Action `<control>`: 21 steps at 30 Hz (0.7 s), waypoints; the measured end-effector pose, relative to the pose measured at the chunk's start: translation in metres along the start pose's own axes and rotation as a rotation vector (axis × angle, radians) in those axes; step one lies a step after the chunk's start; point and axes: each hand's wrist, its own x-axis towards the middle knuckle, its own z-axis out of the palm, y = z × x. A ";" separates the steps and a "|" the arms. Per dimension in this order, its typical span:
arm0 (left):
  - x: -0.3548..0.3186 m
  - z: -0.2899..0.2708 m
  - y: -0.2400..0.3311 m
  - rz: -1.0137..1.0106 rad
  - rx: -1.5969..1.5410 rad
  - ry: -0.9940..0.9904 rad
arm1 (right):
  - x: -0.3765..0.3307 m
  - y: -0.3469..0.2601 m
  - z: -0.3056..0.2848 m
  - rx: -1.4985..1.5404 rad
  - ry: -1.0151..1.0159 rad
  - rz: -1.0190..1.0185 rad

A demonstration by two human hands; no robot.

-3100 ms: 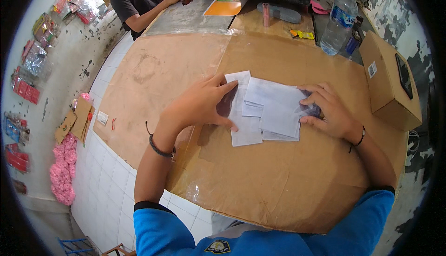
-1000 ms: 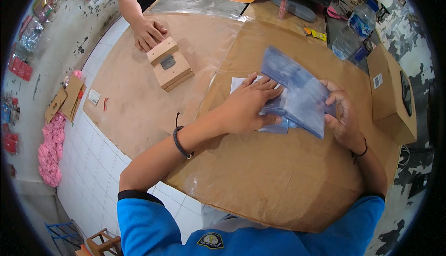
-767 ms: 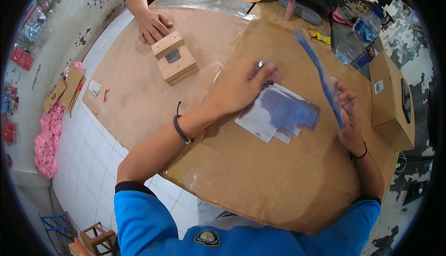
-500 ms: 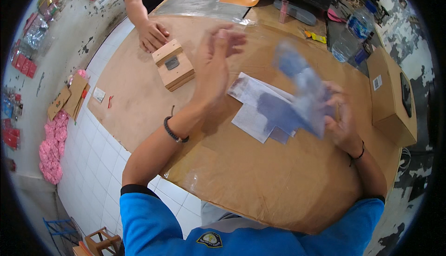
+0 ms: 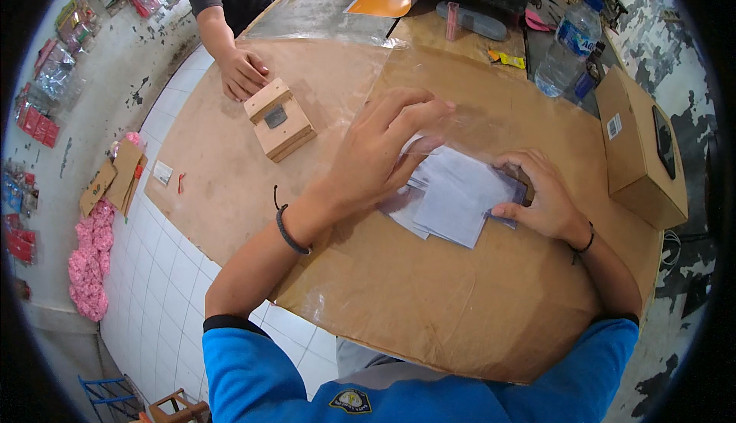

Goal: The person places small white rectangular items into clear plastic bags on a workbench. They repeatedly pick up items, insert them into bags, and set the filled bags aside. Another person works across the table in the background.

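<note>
On the brown-covered table, a loose pile of pale, thin plastic sheets [image 5: 458, 197] lies in front of me, its pieces overlapping unevenly. My right hand [image 5: 543, 195] grips the pile's right edge, thumb on the near side and fingers curled at the far side. Over the pile's left end hovers my left hand [image 5: 391, 143], fingers bent and thumb apart from them. Faint clear film shows near its fingertips, but I cannot make out whether they touch it. Part of the pile is hidden beneath this hand.
Left of the pile stands a wooden block [image 5: 280, 120] with a dark metal plate; another person's hand [image 5: 244, 75] rests beside it. A cardboard box [image 5: 642, 151] and a water bottle [image 5: 569, 47] are at the right. Yellow wrappers [image 5: 507, 59] lie farther back.
My right hand has brought the blurred sheet it held down onto the pile. My left hand has moved right, from upright beside the pile to over its left end.
</note>
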 end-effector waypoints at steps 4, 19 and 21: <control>0.002 -0.006 0.002 0.042 0.076 -0.058 | -0.007 0.013 0.005 0.034 0.088 0.036; 0.020 -0.035 -0.025 0.094 0.108 -0.129 | 0.053 0.003 -0.053 0.012 0.179 0.055; 0.020 -0.067 -0.024 0.006 -0.052 -0.023 | 0.087 -0.041 -0.048 -0.128 -0.062 -0.216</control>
